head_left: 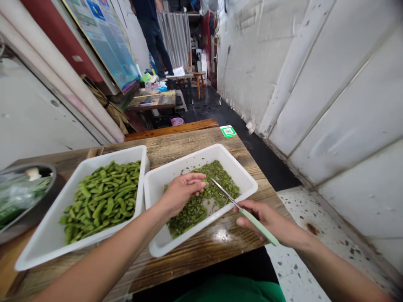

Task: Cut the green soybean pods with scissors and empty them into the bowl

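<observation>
My right hand is closed round the pale green handle of a pair of scissors, whose metal blades point up and left over the right-hand white tray. My left hand hangs above the same tray, thumb and fingers pinched together close to the blade tips. Whatever those fingertips hold is hidden or too small to name. Below them, small wet green pieces cover much of the tray floor. Whole green edamame pods are heaped in the left-hand white tray.
A metal bowl with greens and a plastic bag stands at the far left of the wooden table. A QR-code card lies at its far corner. Beyond are a wooden bench, a cluttered low table and a standing person.
</observation>
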{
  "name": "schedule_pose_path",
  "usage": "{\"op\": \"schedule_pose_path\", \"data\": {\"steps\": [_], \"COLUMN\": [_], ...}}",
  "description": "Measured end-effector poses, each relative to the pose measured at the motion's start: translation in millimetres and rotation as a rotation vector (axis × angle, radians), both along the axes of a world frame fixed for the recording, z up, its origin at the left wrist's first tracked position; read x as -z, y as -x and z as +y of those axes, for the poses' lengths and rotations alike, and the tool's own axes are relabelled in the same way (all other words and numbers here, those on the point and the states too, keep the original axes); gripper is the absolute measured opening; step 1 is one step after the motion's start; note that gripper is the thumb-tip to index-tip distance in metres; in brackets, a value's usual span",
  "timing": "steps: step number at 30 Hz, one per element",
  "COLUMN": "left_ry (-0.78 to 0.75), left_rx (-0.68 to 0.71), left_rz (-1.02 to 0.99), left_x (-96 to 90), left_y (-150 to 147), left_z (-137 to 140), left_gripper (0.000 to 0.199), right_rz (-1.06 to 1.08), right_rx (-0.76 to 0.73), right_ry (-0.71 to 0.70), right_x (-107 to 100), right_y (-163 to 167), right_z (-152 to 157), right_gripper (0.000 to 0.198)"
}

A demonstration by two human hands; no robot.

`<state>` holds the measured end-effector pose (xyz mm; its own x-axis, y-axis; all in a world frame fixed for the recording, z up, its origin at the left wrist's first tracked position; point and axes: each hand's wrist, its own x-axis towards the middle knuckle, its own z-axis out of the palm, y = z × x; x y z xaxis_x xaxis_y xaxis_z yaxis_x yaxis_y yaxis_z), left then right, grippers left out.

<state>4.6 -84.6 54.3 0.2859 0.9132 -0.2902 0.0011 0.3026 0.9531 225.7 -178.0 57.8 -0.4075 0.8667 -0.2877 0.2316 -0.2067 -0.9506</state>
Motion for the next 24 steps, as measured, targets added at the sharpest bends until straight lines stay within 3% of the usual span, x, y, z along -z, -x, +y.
{"op": "schedule_pose_path", "data": {"steps": [7, 12, 24], "left_ry": [0.171, 0.224, 0.271], "left_rx": [-0.097, -0.185, -0.077], "left_rz": [-0.221, -0.263, -0.227], "left_x": [-1.8, -7.5, -15.5], "left_y": [-10.8, -17.2, -32.5], "left_z": [-7.3, -14.7, -32.5], "left_gripper": [0.016, 0.009, 0.007], "right_rz": [0.045, 0.114, 0.016], "right_rx": [-0.058, -0.09, -0.016], "right_ry": [-0.045, -0.054, -0.022], "right_x": [-5.8, -3.1, 5.1], "right_y": [-4.9, -4.0, 8.0], "right_z": [-7.9, -10.1, -6.7], "right_gripper": [0.035, 0.038, 0.034]}}
